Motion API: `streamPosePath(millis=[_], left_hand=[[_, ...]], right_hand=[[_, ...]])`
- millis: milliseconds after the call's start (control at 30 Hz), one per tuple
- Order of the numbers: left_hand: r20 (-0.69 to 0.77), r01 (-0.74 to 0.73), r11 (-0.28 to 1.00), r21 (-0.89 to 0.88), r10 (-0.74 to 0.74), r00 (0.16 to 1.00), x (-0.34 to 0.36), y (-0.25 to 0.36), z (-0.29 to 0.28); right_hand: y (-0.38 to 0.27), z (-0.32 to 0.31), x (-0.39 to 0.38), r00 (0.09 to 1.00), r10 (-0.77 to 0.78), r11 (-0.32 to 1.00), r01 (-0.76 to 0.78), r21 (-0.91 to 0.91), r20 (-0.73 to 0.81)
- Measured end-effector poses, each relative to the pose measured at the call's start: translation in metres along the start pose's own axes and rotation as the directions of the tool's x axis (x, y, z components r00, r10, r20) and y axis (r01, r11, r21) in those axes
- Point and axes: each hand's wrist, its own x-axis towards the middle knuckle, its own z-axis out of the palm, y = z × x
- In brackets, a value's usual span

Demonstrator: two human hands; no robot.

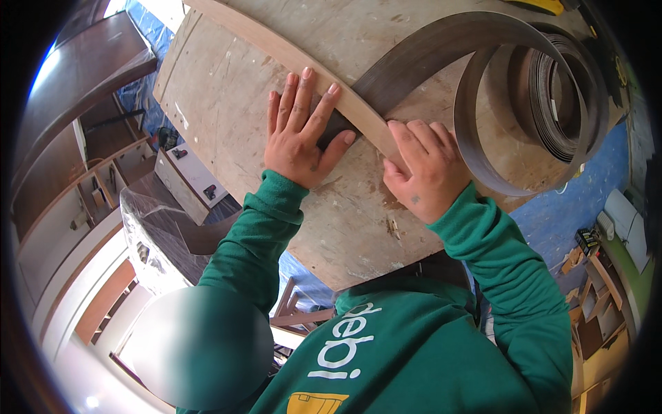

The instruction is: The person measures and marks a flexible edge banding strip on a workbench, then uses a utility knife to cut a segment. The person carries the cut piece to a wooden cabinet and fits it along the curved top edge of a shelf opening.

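Observation:
A long, pale wooden strip lies slantwise over a worn wooden worktop. Crossing under it is a dark brown edge-banding strip, which curls away to a loose coil at the right. My left hand lies flat with fingers spread. Its index and middle fingertips rest on the wooden strip, and part of the banding shows beside its thumb. With fingers and thumb closed round the near end of the wooden strip is my right hand; the very tip is hidden by it.
A yellow-handled tool lies at the far right of the worktop. Plastic-wrapped furniture and open cabinet parts stand at the left. Blue sheeting covers the floor at the right, near wood offcuts.

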Motion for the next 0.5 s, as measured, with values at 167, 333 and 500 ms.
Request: streamPosePath(millis=[167,333,500], left_hand=[[0.001,-0.001,1.000,-0.007,0.001,1.000,0.0001,-0.0001,-0.0003],[-0.002,-0.002,1.000,-0.019,0.002,1.000,0.0004,-0.0002,0.0002],[0.003,-0.005,1.000,-0.009,0.005,1.000,0.0006,-0.0007,0.0006]], right_hand=[[0.0007,0.0000,0.0006,1.000,0.012,1.000,-0.012,0.018,0.004],[0.0016,-0.0013,0.0015,1.000,0.000,1.000,0.000,0.009,-0.003],[0.0022,-0.0018,0.0012,1.000,-0.002,1.000,0.002,0.011,-0.009]])
